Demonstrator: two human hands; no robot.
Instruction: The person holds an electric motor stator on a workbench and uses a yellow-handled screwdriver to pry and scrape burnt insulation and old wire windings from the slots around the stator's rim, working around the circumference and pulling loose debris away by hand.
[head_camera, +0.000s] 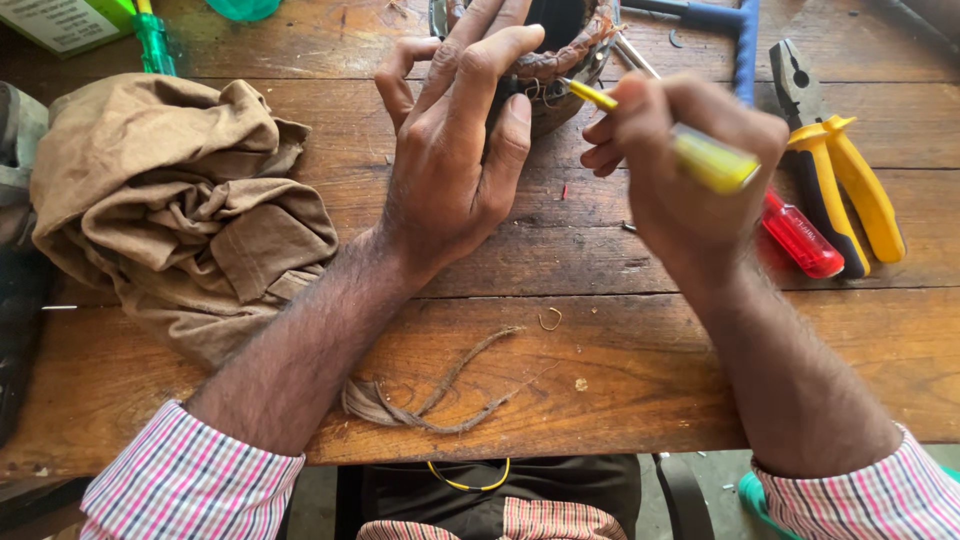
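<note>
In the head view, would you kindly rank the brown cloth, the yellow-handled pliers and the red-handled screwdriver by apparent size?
1. Brown cloth, by far the largest.
2. Yellow-handled pliers.
3. Red-handled screwdriver, though the right hand hides part of it.
</note>
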